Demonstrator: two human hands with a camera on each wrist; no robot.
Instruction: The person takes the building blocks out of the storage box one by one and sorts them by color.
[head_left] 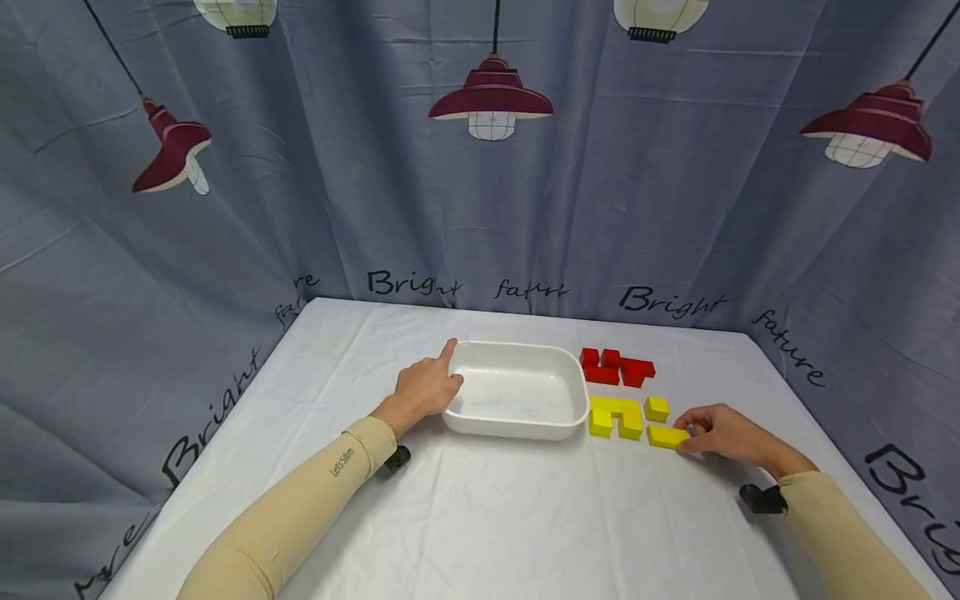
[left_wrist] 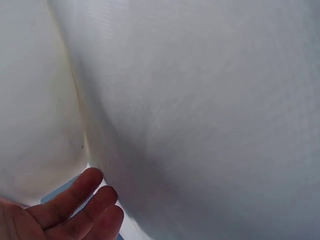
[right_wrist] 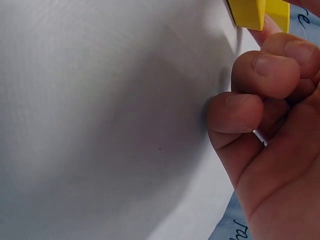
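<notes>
A shallow white tray (head_left: 517,430) lies on the table, and my left hand (head_left: 423,386) grips its left rim. The thumb lies over the rim and the index finger points away along it; the other fingers (left_wrist: 80,200) show in the left wrist view. My right hand (head_left: 731,433) pinches the right end of a flat yellow block (head_left: 663,437) between thumb and index finger. That block is partly hidden at the top of the right wrist view, where the remaining fingers (right_wrist: 247,112) are curled. A small yellow block (head_left: 656,408) lies just behind it.
Right of the tray sits a larger angular yellow piece (head_left: 617,407), close to its wall. Behind it are a red U-like shape (head_left: 602,375) and a red T-like shape (head_left: 637,370). A white cloth covers the table (head_left: 510,517); a grey-blue curtain (head_left: 420,208) hangs around it.
</notes>
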